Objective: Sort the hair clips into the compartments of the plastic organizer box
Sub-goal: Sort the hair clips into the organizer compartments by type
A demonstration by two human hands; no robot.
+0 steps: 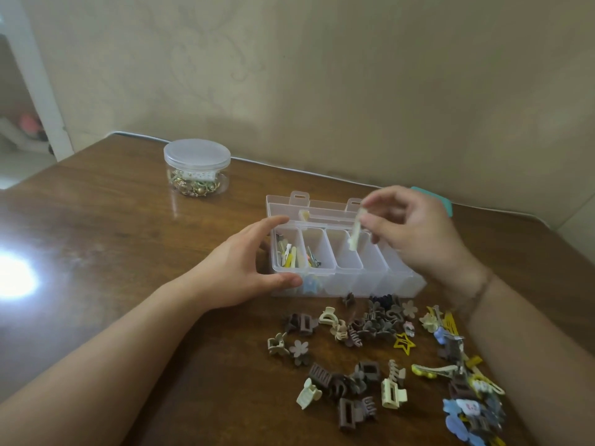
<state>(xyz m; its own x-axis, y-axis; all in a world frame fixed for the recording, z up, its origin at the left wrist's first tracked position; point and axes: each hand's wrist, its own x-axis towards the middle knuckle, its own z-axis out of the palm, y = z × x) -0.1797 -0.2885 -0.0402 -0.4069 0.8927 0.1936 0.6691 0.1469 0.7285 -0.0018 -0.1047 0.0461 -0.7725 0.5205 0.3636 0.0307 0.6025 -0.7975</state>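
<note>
The right hand [415,230] pinches a cream hair clip [355,231] between thumb and fingertips, holding it above the middle compartments of the plastic organizer box [344,252]. The clip is long, narrow and pale, hanging nearly upright with its lower end just over the third or fourth compartment; which one cannot be told. The wrist is bent, the fingers curled toward the thumb, and a thin bracelet [479,289] circles the wrist.

The left hand [244,272] grips the left end of the box, thumb on the near wall, fingers curved round the far corner. The box is clear, its lid folded open at the far side, with a row of narrow compartments; the two leftmost hold a few slim clips, yellow, white and metallic.

Near the box, to the right, a loose pile of hair clips [386,358] lies spread on the brown wooden table [112,236]: brown, beige and cream claw clips, flower shapes, a yellow star, some blue pieces. Far left stands a round clear jar [197,167] with a lid, holding small gold items. Behind is a beige patterned wall [322,75].
</note>
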